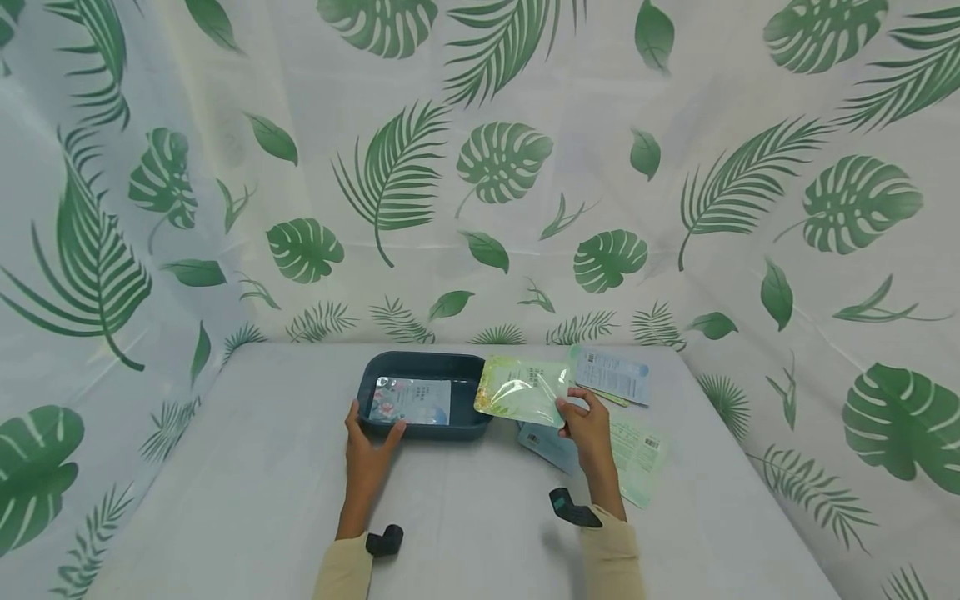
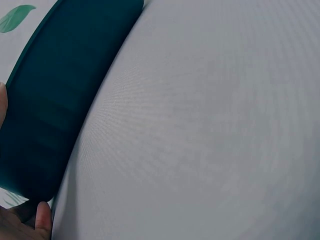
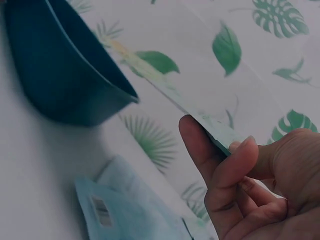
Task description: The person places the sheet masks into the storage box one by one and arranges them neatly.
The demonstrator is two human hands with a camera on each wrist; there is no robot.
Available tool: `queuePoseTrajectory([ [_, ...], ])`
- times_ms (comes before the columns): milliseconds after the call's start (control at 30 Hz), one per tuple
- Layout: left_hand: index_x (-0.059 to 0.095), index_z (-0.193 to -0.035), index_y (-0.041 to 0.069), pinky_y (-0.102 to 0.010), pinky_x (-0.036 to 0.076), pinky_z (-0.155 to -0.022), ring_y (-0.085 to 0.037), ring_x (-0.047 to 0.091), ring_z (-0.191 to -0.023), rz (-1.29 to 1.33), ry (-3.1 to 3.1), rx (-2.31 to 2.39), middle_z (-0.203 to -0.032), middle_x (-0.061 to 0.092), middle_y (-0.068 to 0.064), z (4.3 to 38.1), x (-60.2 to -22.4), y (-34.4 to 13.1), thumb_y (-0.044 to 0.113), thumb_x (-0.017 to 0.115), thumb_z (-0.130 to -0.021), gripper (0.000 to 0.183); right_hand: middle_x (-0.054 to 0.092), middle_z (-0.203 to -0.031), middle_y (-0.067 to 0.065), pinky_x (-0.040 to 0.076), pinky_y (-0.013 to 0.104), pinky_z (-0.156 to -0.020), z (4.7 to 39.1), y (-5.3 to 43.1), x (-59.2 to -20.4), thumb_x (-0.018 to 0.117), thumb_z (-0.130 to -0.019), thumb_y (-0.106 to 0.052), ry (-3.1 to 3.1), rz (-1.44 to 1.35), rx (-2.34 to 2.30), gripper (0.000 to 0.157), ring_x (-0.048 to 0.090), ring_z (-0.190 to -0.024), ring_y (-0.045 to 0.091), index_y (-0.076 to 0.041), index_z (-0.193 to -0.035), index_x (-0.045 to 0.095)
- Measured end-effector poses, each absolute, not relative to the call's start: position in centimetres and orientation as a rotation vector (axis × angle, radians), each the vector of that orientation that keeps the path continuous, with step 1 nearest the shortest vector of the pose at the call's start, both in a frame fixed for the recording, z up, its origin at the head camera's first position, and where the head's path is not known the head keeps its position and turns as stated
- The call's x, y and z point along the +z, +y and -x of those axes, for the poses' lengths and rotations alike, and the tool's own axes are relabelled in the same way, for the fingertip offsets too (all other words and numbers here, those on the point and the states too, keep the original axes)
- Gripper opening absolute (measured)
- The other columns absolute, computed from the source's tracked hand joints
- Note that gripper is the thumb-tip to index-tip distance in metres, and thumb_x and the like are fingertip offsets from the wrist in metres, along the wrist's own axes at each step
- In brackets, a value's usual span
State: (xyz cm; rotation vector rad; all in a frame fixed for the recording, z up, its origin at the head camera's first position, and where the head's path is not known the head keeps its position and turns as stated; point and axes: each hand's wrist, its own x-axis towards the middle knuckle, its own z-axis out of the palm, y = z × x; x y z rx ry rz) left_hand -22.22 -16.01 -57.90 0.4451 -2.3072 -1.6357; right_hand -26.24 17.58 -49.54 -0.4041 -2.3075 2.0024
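My right hand pinches the lower right corner of a glossy yellow-green facial mask packet between thumb and fingers. The packet is held up at the right end of a dark blue plastic basin, overlapping its rim in the head view. Seen edge-on in the right wrist view, the packet slants up toward the basin. My left hand grips the basin's front left corner, thumb on the front and fingers along the left side. Inside the basin lies a blue floral facial mask packet.
Right of the basin, several more packets lie on the white table: a blue one at the back, a blue one partly under my right hand, and a green one. A leaf-printed curtain stands behind the table.
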Motion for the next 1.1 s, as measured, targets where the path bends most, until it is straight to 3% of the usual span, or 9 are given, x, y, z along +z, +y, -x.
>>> queuePoseTrajectory([
  [233, 0.007, -0.157, 0.022, -0.057, 0.020, -0.119, -0.038, 0.016, -0.151, -0.445, -2.310, -1.632, -0.163, 0.015, -0.016, 22.1, -57.9, -16.0, 0.053, 0.071, -0.084, 0.102, 0.071, -0.077, 0.001, 0.050, 0.026, -0.049, 26.6, 14.6, -49.8, 0.063, -0.095, -0.013, -2.350, 0.290, 2.022, 0.028, 0.053, -0.049, 0.011, -0.004, -0.121, 0.056],
  [467, 0.007, -0.157, 0.023, -0.057, 0.020, -0.119, -0.038, 0.015, -0.151, -0.443, -2.303, -1.641, -0.164, 0.015, -0.016, 22.1, -57.8, -16.1, 0.054, 0.071, -0.084, 0.102, 0.068, -0.070, 0.002, 0.046, 0.026, -0.046, 26.8, 12.1, -49.5, 0.064, -0.094, -0.013, -2.405, 0.232, 1.998, 0.027, 0.049, -0.044, 0.011, -0.005, -0.119, 0.058],
  [767, 0.007, -0.157, 0.022, -0.057, 0.020, -0.119, -0.038, 0.016, -0.150, -0.435, -2.306, -1.653, -0.163, 0.015, -0.016, 22.1, -57.6, -16.2, 0.052, 0.072, -0.084, 0.102, 0.071, -0.074, 0.010, 0.052, 0.034, -0.047, 27.1, 9.7, -49.2, 0.064, -0.094, -0.014, -2.510, 0.082, 1.832, 0.024, 0.053, -0.044, 0.013, -0.006, -0.117, 0.061],
  [967, 0.007, -0.157, 0.021, -0.057, 0.020, -0.119, -0.038, 0.016, -0.150, -0.442, -2.307, -1.650, -0.163, 0.015, -0.016, 22.1, -57.6, -16.2, 0.052, 0.071, -0.084, 0.102, 0.073, -0.079, 0.015, 0.056, 0.045, -0.050, 27.8, 8.2, -49.1, 0.065, -0.094, -0.014, -2.546, -0.048, 1.784, 0.023, 0.057, -0.047, 0.015, -0.004, -0.115, 0.061],
  [1100, 0.007, -0.157, 0.021, -0.057, 0.020, -0.119, -0.038, 0.016, -0.151, -0.440, -2.307, -1.652, -0.163, 0.015, -0.016, 22.1, -57.7, -16.2, 0.052, 0.071, -0.084, 0.102, 0.072, -0.077, 0.014, 0.055, 0.042, -0.047, 27.9, 7.4, -49.2, 0.066, -0.093, -0.013, -2.556, -0.065, 1.786, 0.023, 0.052, -0.042, 0.012, -0.003, -0.113, 0.061],
])
